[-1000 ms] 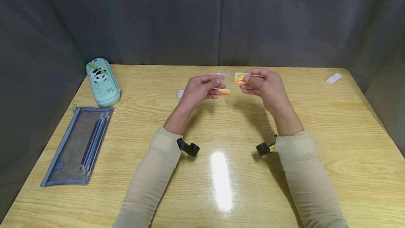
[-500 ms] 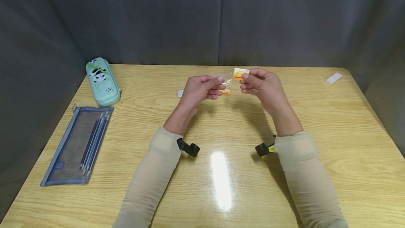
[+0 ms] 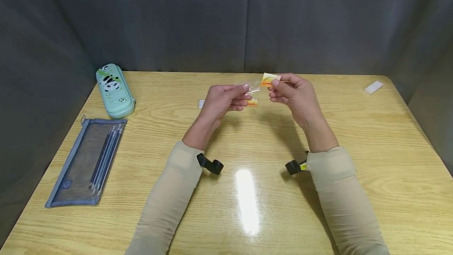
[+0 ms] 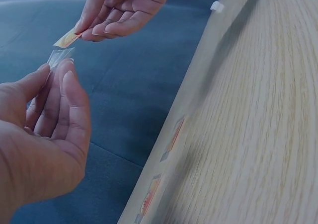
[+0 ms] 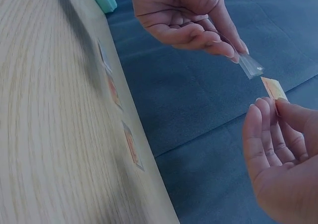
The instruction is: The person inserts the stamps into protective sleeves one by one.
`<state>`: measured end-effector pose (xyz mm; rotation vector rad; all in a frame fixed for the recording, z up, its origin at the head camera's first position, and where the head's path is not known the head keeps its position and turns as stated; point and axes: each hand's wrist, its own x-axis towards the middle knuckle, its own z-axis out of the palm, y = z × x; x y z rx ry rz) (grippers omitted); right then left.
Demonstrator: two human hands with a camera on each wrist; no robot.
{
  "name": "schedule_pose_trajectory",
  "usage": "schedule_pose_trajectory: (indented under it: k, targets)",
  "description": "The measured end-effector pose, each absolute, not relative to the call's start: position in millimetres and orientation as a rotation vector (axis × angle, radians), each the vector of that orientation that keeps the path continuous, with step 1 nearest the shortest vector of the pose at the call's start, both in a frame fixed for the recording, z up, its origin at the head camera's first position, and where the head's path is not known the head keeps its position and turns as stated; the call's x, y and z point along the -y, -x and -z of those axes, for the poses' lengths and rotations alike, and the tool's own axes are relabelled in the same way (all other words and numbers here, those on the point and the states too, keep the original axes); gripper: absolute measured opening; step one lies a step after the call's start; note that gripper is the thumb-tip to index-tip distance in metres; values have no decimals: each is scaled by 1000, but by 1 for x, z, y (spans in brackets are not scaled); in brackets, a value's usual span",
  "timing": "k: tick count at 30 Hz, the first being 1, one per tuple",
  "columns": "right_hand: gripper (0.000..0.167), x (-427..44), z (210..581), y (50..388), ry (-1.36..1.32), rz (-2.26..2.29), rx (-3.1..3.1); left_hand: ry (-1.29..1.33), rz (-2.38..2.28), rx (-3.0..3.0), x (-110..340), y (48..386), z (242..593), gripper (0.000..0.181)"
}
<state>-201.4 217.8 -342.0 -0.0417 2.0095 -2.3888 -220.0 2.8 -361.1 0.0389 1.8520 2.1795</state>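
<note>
Between thumb and fingers, my left hand (image 3: 226,97) pinches a small clear plastic wrapper (image 3: 254,89), its free end pointing right. A small yellow-orange printed piece of card (image 3: 270,78) is pinched by my right hand (image 3: 296,93), thumb on its near face. Both are held up over the table's far part. In the left wrist view the card (image 4: 67,38) is close to the wrapper's end (image 4: 60,56). From the right wrist, a narrow gap shows between wrapper (image 5: 251,66) and card (image 5: 272,87).
Orange-and-white wrapped pieces (image 5: 131,144) lie near the table's far edge, partly behind the left hand. A white block like an eraser (image 3: 373,87) lies far right. At left are a mint panda pencil case (image 3: 115,91) and a blue mesh pouch (image 3: 79,164) with several pencils.
The card has risen slightly and tilted in my right hand. The wrapper has shifted a little lower and its shape looks narrower. Both hands keep their pinch; the things on the table have not moved.
</note>
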Motion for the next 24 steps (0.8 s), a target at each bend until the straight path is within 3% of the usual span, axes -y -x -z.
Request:
schedule_pose_trajectory:
  k: [24]
  targets:
    - [8, -218, 343, 201, 38, 2130, -2185, -93, -2153, -1975, 1, 219, 360, 29]
